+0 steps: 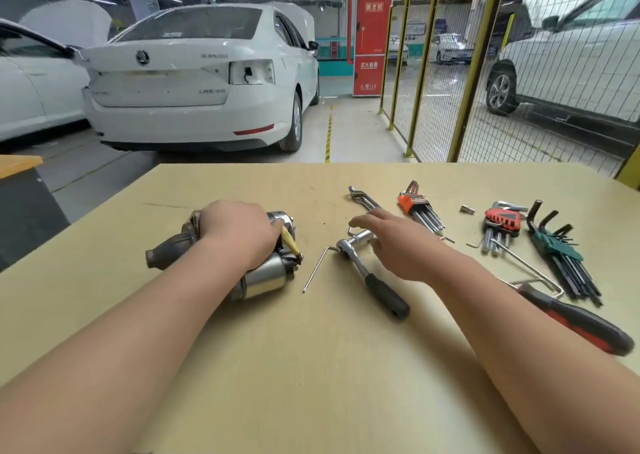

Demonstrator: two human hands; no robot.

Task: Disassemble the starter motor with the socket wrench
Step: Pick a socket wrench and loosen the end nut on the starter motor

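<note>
Starter motor [263, 277] lies on its side on the tan table [311, 367], rusty nose end pointing away from the wrench, shiny cyl. end toward the viewer. All positions ref. to motor.

L hand [239, 233] sits on top of motor, palm down, fingers curled over the housing's far side; gripping it. Yellow-sleeved lead [290, 240] pokes out just beside the fingertips.

Socket wrench [369, 273] lies flat on table, just to the R of motor, not touching it. Ratchet head at far end, black grip toward viewer. Loose L-shaped hex key [317, 266] lies between motor and wrench.

R hand [398, 242] is further R of motor, over the wrench head, fingers spread & loosely extended, holding nothing. Contact w/ wrench head: cannot tell.

Further R, well apart from motor: orange-holder hex key set [417, 207], red-holder set [502, 221], green-holder set [561, 256], red/black-handled tool [581, 322] partly behind R forearm.
</note>
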